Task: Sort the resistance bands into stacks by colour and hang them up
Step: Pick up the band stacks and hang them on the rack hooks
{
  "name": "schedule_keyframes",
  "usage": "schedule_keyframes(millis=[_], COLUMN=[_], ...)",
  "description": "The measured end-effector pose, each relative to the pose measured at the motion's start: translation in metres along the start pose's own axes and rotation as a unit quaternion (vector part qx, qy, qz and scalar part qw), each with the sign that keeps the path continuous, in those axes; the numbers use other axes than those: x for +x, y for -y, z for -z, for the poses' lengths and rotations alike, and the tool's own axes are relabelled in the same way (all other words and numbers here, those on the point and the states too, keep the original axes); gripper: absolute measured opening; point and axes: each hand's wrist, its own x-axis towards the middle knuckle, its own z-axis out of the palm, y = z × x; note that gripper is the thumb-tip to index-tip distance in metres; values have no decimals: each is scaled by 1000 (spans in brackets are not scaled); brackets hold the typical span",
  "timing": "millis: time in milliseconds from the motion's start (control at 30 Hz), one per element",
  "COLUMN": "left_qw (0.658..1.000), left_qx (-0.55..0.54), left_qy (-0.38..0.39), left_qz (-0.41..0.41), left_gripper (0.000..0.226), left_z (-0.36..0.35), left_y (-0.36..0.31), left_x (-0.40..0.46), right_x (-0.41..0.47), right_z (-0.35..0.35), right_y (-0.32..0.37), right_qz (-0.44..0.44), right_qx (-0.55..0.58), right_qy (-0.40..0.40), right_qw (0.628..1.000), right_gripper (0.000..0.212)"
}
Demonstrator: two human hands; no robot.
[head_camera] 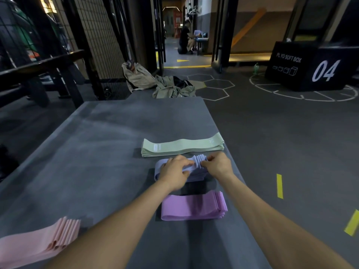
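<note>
We see both our hands on the lavender stack [191, 168] of resistance bands, which lies in the middle of the row on the grey table [101, 144]. Our left hand [175, 172] lies over the left part of the stack, with the fingers curled on its top bands. Our right hand [218, 165] pinches the fanned ends of the bands at the right side. The long axis of this stack goes from left to right, across our arms, so each hand takes one end. The right hand is nearer to the loose ends, and we think it must square them next.

The green stack [182, 147] lies just behind the lavender one, and the purple stack [194, 207] is in front, closer to us. The pink stack [35, 241] is well apart, at the near left corner. The sorting seems nearly done; nothing hangs yet.
</note>
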Motion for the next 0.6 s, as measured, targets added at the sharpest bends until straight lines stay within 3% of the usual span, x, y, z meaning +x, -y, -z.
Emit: schedule_keyframes(millis=[300, 400, 500, 600], left_qw=[999, 997, 996, 998], left_qx=[-42, -71, -27, 17], left_qy=[14, -24, -83, -59], left_qz=[-11, 0, 6, 5], left_gripper=[45, 44, 37, 33], left_z=[-1, 5, 10, 9], left_y=[-1, -1, 5, 11], left_x=[0, -3, -6, -11], right_x=[-7, -9, -7, -4], right_z=[0, -2, -3, -3], right_y=[0, 2, 1, -3], right_qz=[25, 8, -3, -8], right_qx=[22, 21, 13, 14], right_qy=[5, 3, 5, 4], right_qw=[999, 1000, 1000, 1000], right_gripper=[58, 53, 49, 46])
